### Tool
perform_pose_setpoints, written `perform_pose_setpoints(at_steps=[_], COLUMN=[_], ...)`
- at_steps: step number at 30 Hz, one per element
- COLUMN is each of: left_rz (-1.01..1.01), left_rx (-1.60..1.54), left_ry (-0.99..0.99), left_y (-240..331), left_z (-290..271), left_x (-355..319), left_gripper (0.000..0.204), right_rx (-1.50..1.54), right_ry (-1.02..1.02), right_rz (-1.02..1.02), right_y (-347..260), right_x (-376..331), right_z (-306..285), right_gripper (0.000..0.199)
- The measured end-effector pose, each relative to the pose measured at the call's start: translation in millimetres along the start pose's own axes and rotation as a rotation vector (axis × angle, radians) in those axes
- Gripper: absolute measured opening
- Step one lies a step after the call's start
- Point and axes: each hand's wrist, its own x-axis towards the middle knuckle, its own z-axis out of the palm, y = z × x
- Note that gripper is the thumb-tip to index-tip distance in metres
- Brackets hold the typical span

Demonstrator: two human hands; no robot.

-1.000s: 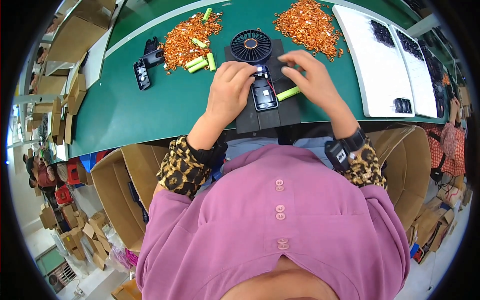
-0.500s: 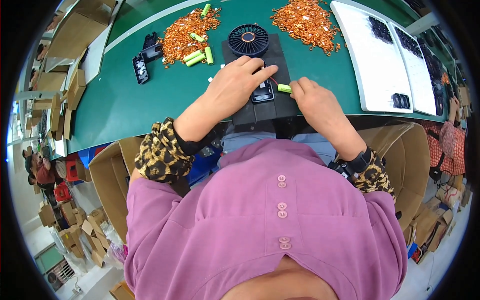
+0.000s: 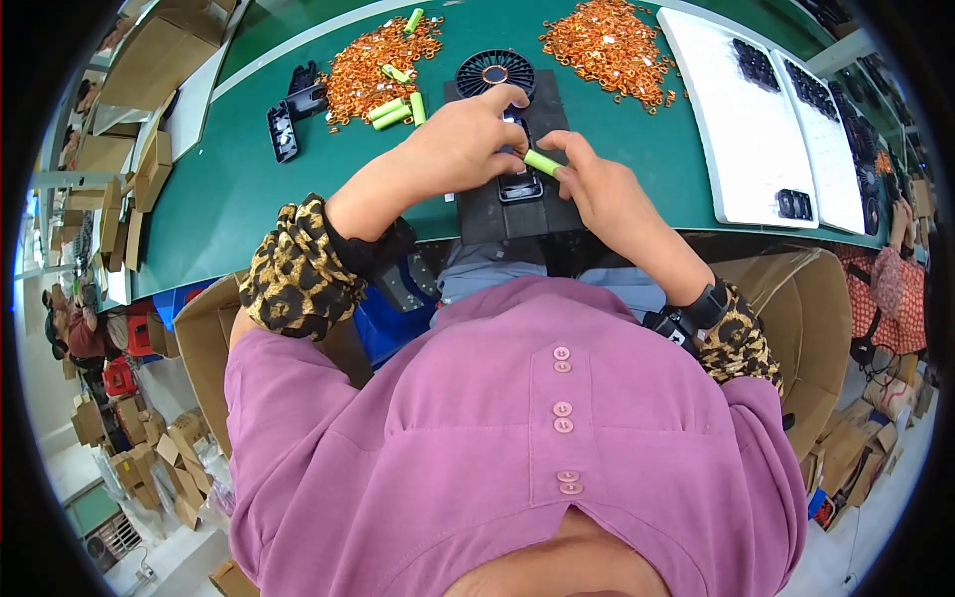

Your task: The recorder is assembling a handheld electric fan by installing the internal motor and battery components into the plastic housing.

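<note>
A dark handheld fan lies on a black mat (image 3: 559,109), its round grille (image 3: 494,78) toward the far side and its open handle shell (image 3: 522,187) nearer me. Over the shell, a light-green battery cell (image 3: 542,162) slants between my hands. The cell's right end sits in the pinched thumb and fingers of my right hand (image 3: 609,189). At its left end, the lower fingertips of my left hand (image 3: 463,142) are drawn together, while another finger reaches toward the grille. What those left fingertips pinch is too small to make out. My left hand covers part of the handle.
Two piles of small orange rings, one left (image 3: 373,70) and one right (image 3: 607,50), lie on the green table (image 3: 239,189). Several green cells (image 3: 390,114) rest by the left pile, near black shell parts (image 3: 283,133). White foam trays (image 3: 696,109) holding black parts stand at right.
My right hand has brought the battery cell leftward and slightly up, over the handle shell. My left hand has shifted left, its fingers moving from the shell to the cell's end.
</note>
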Motion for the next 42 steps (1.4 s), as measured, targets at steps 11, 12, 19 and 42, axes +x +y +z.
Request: perform_pose_setpoints(at_steps=[11, 12, 19, 42], left_rz=[0.071, 0.071, 0.086, -0.063], left_rx=[-0.092, -0.097, 0.023, 0.166], left_ry=[0.069, 0.069, 0.003, 0.241], left_y=[-22.9, -22.6, -17.1, 2.9], left_z=[8.9, 8.6, 7.9, 35.8], left_x=[-3.2, -2.2, 1.3, -11.0], left_gripper=[0.010, 0.010, 0.010, 0.016], right_rx=[0.255, -0.003, -0.379, -0.432], right_ry=[0.024, 0.146, 0.286, 0.350], right_rz=[-0.133, -0.278, -0.497, -0.516], right_y=[10.7, 11.5, 13.1, 4.7], right_x=[7.1, 7.2, 1.5, 3.6], right_z=[20.7, 22.3, 33.1, 44.1], right_gripper=[0.028, 0.029, 0.028, 0.033])
